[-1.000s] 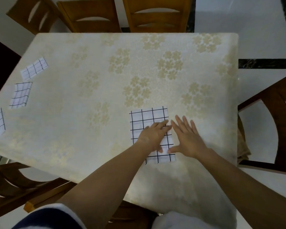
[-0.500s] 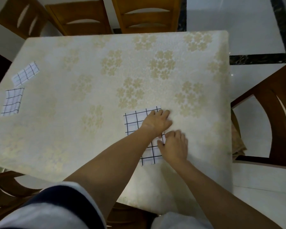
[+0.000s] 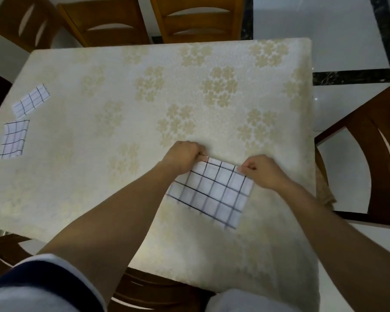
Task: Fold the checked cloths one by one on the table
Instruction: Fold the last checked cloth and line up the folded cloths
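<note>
Table (image 3: 122, 86) under cream flowered cover; checked cloth (image 3: 212, 194) lies flat near its front right; left hand (image 3: 180, 157) pinches the far left corner, right hand (image 3: 260, 171) pinches the far right; smaller cloths (image 3: 31, 100) well apart at left edge; chairs (image 3: 196, 16) around.
</note>
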### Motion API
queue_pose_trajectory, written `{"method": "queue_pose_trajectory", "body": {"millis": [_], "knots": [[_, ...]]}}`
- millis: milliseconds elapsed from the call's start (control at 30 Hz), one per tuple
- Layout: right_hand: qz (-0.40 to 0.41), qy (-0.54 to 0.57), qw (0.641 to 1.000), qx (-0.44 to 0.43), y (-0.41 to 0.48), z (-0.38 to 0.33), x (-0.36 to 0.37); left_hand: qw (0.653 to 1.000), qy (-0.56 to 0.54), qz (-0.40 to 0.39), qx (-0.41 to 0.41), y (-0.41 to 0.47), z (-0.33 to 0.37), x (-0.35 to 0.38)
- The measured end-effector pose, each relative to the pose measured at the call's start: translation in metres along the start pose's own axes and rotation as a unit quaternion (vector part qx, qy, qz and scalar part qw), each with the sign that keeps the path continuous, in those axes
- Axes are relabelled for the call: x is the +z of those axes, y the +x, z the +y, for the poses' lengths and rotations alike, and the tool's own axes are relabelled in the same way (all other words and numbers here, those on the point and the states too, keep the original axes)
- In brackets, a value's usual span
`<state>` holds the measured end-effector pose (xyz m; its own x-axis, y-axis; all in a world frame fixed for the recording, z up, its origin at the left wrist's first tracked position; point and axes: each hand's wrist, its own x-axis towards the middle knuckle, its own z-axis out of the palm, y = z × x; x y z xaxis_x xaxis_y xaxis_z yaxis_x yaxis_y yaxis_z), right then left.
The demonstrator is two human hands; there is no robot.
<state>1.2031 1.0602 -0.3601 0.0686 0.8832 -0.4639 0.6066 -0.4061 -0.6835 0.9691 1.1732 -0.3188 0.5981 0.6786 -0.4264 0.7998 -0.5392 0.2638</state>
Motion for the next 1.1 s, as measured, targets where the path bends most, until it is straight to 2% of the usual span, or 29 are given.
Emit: {"method": "queue_pose_trajectory", "body": {"millis": [100, 267, 333, 433, 500, 567, 633, 667, 733, 833, 933, 1100], "knots": [[0.017, 0.013, 1.000, 0.002, 0.015, 0.008, -0.028, 0.983, -0.154, 0.016, -0.098, -0.011, -0.012, 0.009], [0.045, -0.051, 0.998, 0.006, 0.033, 0.018, -0.033, 0.956, -0.226, 0.051, -0.180, -0.023, -0.023, 0.041], [0.108, -0.112, 0.988, -0.010, 0.034, 0.019, -0.021, 0.954, -0.204, 0.081, -0.205, -0.023, -0.021, 0.052], [0.237, -0.222, 0.943, -0.068, 0.027, 0.008, 0.008, 0.954, -0.073, 0.182, -0.225, -0.021, -0.002, 0.065], [0.265, -0.223, 0.928, -0.136, 0.018, -0.009, 0.037, 0.955, -0.040, 0.240, -0.167, -0.020, 0.024, 0.072], [0.208, -0.224, 0.938, -0.166, 0.009, -0.020, 0.068, 0.972, -0.057, 0.216, -0.076, -0.017, 0.049, 0.084], [0.128, -0.238, 0.952, -0.145, 0.000, -0.019, 0.089, 0.988, -0.095, 0.104, -0.065, -0.018, 0.064, 0.101], [0.111, -0.253, 0.952, -0.135, -0.002, -0.013, 0.094, 0.994, -0.059, 0.063, -0.064, -0.019, 0.063, 0.110], [0.114, -0.293, 0.939, -0.140, -0.004, 0.004, 0.092, 0.997, 0.019, 0.053, -0.046, -0.023, 0.053, 0.123], [0.115, -0.346, 0.924, -0.115, -0.006, 0.028, 0.071, 0.995, 0.033, 0.068, -0.058, -0.034, 0.037, 0.125], [0.134, -0.351, 0.924, -0.072, -0.007, 0.048, 0.046, 0.990, 0.065, 0.068, -0.104, -0.053, 0.017, 0.125], [0.125, -0.375, 0.918, -0.029, -0.007, 0.049, 0.036, 0.984, 0.122, 0.044, -0.118, -0.064, 0.006, 0.118]]}}
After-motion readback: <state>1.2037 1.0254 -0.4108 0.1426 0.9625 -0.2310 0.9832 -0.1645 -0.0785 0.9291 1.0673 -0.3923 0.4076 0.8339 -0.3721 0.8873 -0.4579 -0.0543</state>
